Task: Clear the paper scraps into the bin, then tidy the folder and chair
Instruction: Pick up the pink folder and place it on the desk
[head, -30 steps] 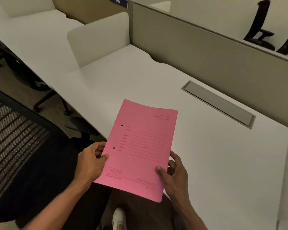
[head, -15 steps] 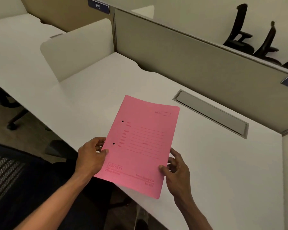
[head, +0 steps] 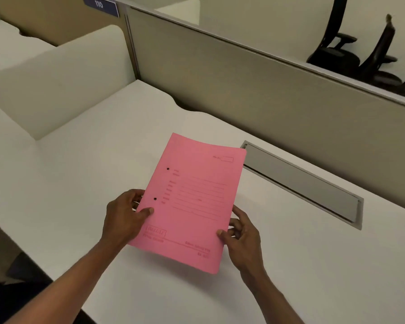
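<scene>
A closed pink folder [head: 192, 202] with two punched holes and printed lines hangs just above the white desk [head: 313, 265], tilted towards me. My left hand [head: 124, 216] grips its left edge, thumb on the cover. My right hand [head: 243, 239] holds its lower right edge between thumb and fingers. A dark corner of my chair [head: 12, 298] shows at the bottom left. No paper scraps or bin are in view.
A grey cable slot [head: 302, 183] is set into the desk, right of the folder. A beige partition [head: 267, 94] backs the desk and a white side divider [head: 63, 78] stands at the left. Two black chairs [head: 360, 52] stand beyond the partition.
Both hands have carried the folder forward from over the desk's front edge to above the desk surface. My view has moved forward, and the chair has nearly left the frame.
</scene>
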Action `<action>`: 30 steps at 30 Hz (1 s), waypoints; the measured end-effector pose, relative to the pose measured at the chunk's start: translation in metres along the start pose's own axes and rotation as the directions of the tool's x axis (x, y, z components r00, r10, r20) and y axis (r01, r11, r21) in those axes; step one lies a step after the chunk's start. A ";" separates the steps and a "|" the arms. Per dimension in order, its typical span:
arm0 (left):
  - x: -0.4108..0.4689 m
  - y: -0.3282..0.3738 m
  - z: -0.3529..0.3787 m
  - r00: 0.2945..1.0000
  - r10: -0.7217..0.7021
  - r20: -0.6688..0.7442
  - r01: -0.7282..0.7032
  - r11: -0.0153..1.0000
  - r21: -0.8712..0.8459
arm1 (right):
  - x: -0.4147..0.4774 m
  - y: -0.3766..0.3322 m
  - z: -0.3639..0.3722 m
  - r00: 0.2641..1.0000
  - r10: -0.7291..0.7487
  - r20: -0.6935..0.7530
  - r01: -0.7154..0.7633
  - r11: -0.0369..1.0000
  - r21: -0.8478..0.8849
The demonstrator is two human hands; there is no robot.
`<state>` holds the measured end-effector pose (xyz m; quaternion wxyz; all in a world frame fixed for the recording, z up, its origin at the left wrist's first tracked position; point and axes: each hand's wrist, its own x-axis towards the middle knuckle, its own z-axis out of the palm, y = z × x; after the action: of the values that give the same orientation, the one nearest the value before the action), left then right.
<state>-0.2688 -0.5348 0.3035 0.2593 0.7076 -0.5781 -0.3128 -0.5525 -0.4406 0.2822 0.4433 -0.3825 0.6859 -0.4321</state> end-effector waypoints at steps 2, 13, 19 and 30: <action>0.028 0.010 0.015 1.000 -0.004 0.007 0.004 1.000 0.030 | 0.030 0.001 -0.003 1.000 0.009 0.001 -0.009 1.000 0.011; 0.169 0.054 0.080 0.999 0.049 0.023 -0.052 0.981 0.186 | 0.166 0.009 0.005 0.999 0.028 -0.030 -0.027 0.999 0.039; 0.221 0.067 0.102 0.997 0.070 0.029 -0.075 0.973 0.218 | 0.215 0.008 0.013 0.997 0.041 -0.060 -0.038 0.998 0.047; 0.276 0.058 0.127 0.994 0.107 0.038 -0.113 0.919 0.377 | 0.249 0.010 0.041 0.985 0.008 -0.173 -0.044 0.979 -0.200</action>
<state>-0.3639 -0.8178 0.2215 0.1301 0.7082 -0.6685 -0.1861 -0.5937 -0.6734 0.1945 0.3468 -0.3782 0.7670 -0.3851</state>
